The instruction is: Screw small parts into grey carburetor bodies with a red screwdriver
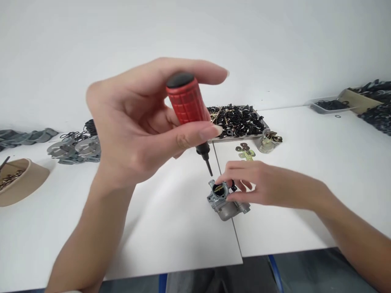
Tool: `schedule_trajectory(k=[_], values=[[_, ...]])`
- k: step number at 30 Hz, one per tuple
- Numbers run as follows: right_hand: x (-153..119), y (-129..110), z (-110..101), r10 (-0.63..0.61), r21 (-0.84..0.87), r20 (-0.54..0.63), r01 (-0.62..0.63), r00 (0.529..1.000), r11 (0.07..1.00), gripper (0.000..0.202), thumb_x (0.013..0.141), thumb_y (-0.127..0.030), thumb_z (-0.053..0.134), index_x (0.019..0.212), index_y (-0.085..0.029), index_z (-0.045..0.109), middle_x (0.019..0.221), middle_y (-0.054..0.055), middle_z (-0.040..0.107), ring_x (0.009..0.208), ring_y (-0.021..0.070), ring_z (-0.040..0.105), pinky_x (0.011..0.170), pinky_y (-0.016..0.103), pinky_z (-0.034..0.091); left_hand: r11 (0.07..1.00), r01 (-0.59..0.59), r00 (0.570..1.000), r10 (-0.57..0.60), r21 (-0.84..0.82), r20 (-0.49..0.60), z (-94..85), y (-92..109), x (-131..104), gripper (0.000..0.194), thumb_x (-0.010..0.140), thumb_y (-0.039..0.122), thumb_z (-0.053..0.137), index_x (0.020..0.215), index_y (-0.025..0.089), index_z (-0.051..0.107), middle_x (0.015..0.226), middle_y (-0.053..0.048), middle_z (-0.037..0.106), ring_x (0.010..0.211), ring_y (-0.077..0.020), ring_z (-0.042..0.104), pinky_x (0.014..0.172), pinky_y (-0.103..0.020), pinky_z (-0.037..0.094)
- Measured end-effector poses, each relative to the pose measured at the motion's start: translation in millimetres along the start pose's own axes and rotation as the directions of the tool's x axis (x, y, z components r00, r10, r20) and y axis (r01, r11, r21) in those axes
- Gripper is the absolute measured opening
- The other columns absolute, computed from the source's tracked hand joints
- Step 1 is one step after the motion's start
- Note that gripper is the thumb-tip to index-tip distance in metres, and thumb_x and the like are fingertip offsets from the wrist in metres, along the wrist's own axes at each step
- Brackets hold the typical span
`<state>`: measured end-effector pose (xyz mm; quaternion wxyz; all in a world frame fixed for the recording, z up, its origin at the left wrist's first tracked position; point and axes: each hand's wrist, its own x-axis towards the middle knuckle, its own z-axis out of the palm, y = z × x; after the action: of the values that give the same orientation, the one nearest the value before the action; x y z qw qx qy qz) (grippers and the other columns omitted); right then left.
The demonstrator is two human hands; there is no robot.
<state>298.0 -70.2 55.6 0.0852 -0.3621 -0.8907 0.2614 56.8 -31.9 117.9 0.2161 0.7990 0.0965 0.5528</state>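
Here's the left hand (pixel 131 130), its grip closed around a red, ridged, black-capped screwdriver (pixel 186 101), thumb along the handle and index finger lifted clear. The dark, narrow tip points down just above a grey metal carburettor-like casting (pixel 229 209); whether it touches, I can't tell. Over on the other side, the right hand (pixel 250 179) has thumb and fingers pinched about the casting's round opening, where a brass-coloured strip (pixel 218 188) shows, and those fingers cover part of its far side.

The casting sits on the white table (pixel 171 228), across the dark seam. Just beyond it lie flat brassy and brown discs (pixel 249 154), beside a clear plastic cup (pixel 265 145) of more metal pieces. Behind, a shallow metal tray (pixel 244 137) brims with black and shiny small parts, its left end blocked by the screwdriver and thumb.

Out left, the wrist cuts in front of grey round metal parts (pixel 88 147); nearer the edge stands a beige bowl (pixel 35 183) of small brownish metal pieces. Far right, a clear plastic tray (pixel 316 109) holds black rings, one loose black ring (pixel 337 116) just outside it, next to a dark heap of parts (pixel 378 118).
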Motion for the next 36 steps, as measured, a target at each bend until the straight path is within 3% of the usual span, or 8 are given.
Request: schedule_trajectory(k=[2,5,10,12,17,23,29,36], values=[[-3.1,4.1,21.4,0.023,-0.002,-0.007,-0.023,1.000,1.000,0.030,0.098,-0.043,0.054,0.122,-0.028,0.064,0.113,0.003,0.063,0.077,0.0138,0.062,0.072,0.031,0.049,1.000,-0.013,1.000,0.013,0.012,-0.008,-1.7,1.6,0.5,0.043,0.072,0.022,0.083,0.112,0.009,0.073,0.098,-0.007,0.071,0.057,-0.0057,0.058,0.033,-0.017,0.038],[-5.0,12.8,36.4,0.018,0.035,-0.073,-0.015,0.997,0.999,0.027,0.096,-0.042,0.057,0.116,-0.026,0.067,0.113,0.004,0.062,0.075,0.0130,0.060,0.069,0.029,0.047,0.999,-0.002,1.000,0.002,0.038,-0.004,0.1,2.8,0.2,0.045,0.072,0.025,0.084,0.112,0.010,0.072,0.104,-0.008,0.071,0.059,-0.0063,0.059,0.035,-0.016,0.036],[-2.5,25.5,45.5,-0.155,0.052,-0.174,0.166,0.972,0.985,0.023,0.099,-0.035,0.054,0.100,-0.022,0.074,0.096,0.004,0.063,0.076,0.0123,0.060,0.066,0.027,0.046,1.000,-0.011,1.000,0.012,-0.020,0.028,8.9,-0.8,-1.4,0.045,0.070,0.020,0.085,0.110,0.004,0.072,0.102,-0.009,0.071,0.059,-0.0044,0.055,0.038,-0.016,0.043],[-2.4,27.4,48.7,-0.215,0.032,-0.224,0.228,0.951,0.973,0.023,0.099,-0.030,0.053,0.097,-0.021,0.074,0.092,0.004,0.063,0.076,0.0123,0.061,0.065,0.026,0.046,0.997,0.052,0.998,-0.051,-0.049,0.023,14.2,-3.0,-3.5,0.043,0.070,0.016,0.084,0.109,0.004,0.073,0.092,-0.007,0.072,0.062,-0.0073,0.059,0.041,-0.018,0.047],[-3.3,28.6,51.2,-0.241,0.024,-0.277,0.257,0.930,0.966,0.019,0.097,-0.026,0.057,0.096,-0.021,0.075,0.090,0.004,0.064,0.074,0.0119,0.061,0.064,0.026,0.047,0.981,0.185,0.981,-0.181,-0.058,0.070,26.2,-8.1,-10.5,0.037,0.071,0.020,0.084,0.107,0.019,0.076,0.071,-0.002,0.069,0.069,-0.0159,0.067,0.045,-0.024,0.054],[-2.4,29.3,50.8,-0.229,0.027,-0.272,0.246,0.935,0.969,0.017,0.095,-0.025,0.059,0.095,-0.020,0.076,0.089,0.003,0.064,0.072,0.0112,0.060,0.066,0.026,0.046,0.972,0.235,0.964,-0.231,-0.017,0.127,30.6,-18.1,-15.4,0.036,0.073,0.028,0.082,0.108,0.029,0.074,0.073,0.000,0.070,0.069,-0.0172,0.068,0.048,-0.026,0.054],[-2.5,28.8,50.3,-0.222,0.044,-0.263,0.241,0.939,0.969,0.017,0.095,-0.025,0.059,0.096,-0.020,0.076,0.088,0.003,0.064,0.072,0.0113,0.060,0.065,0.025,0.046,0.961,0.273,0.953,-0.264,-0.046,0.148,36.5,-21.5,-16.2,0.030,0.077,0.030,0.078,0.106,0.025,0.073,0.077,-0.002,0.070,0.065,-0.0147,0.066,0.048,-0.025,0.052],[-2.1,28.5,50.3,-0.206,0.043,-0.258,0.224,0.944,0.974,0.017,0.095,-0.025,0.060,0.096,-0.021,0.076,0.088,0.002,0.064,0.072,0.0114,0.060,0.066,0.026,0.047,0.930,0.346,0.921,-0.312,-0.123,0.233,32.1,-18.9,-13.3,0.036,0.079,0.020,0.075,0.115,0.022,0.070,0.076,-0.002,0.065,0.063,-0.0127,0.061,0.047,-0.026,0.051]])
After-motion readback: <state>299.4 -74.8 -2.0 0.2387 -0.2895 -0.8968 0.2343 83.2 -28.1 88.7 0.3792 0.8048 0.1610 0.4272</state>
